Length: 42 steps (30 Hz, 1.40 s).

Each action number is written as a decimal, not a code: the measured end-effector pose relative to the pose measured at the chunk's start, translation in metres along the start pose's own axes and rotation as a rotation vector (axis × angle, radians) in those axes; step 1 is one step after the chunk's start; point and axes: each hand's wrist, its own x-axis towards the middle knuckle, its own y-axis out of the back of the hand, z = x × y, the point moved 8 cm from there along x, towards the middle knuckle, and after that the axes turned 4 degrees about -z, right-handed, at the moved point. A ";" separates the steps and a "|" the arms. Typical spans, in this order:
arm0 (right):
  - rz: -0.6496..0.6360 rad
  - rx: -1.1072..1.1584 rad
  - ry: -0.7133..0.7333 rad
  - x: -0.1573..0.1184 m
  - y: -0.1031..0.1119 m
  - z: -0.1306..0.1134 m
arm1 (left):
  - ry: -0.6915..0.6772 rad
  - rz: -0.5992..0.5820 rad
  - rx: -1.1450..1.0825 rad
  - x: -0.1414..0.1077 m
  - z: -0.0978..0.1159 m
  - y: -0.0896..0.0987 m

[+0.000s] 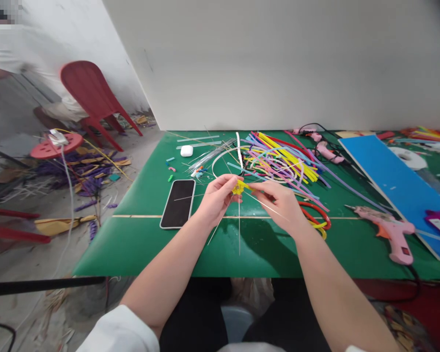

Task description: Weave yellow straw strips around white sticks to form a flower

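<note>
Between my two hands, above the green table, is a small yellow woven piece (238, 187) with several thin pale rods radiating from it. My left hand (220, 195) is closed, pinching its left side between thumb and fingers. A short yellow strip (246, 186) runs from the piece to my right hand (276, 198), whose fingertips are closed on the strip's end. The fingers partly cover the piece. Behind my hands lies a heap of coloured pipe cleaners (278, 156), mostly yellow, purple and white. A phone (178, 204) lies left of my left hand.
A pink glue gun (388, 227) rests on the right, its cord trailing off the edge. Near it lies a blue board (396, 181) with a tape roll (407, 159). A white earbud case (187, 151) sits at the back left. Another person sits beyond, by a red chair (90, 93).
</note>
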 end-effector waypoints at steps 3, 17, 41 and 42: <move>0.007 -0.026 0.034 0.000 0.001 -0.003 | 0.009 -0.024 -0.021 0.001 -0.003 0.001; 0.027 -0.048 0.078 -0.002 0.005 -0.013 | -0.057 -0.177 -0.001 -0.002 0.003 -0.011; 0.000 -0.007 0.090 -0.005 0.006 -0.024 | -0.011 -0.152 0.029 -0.005 0.002 -0.013; 0.010 -0.004 0.065 -0.005 0.006 -0.022 | -0.007 -0.146 0.028 -0.005 0.002 -0.013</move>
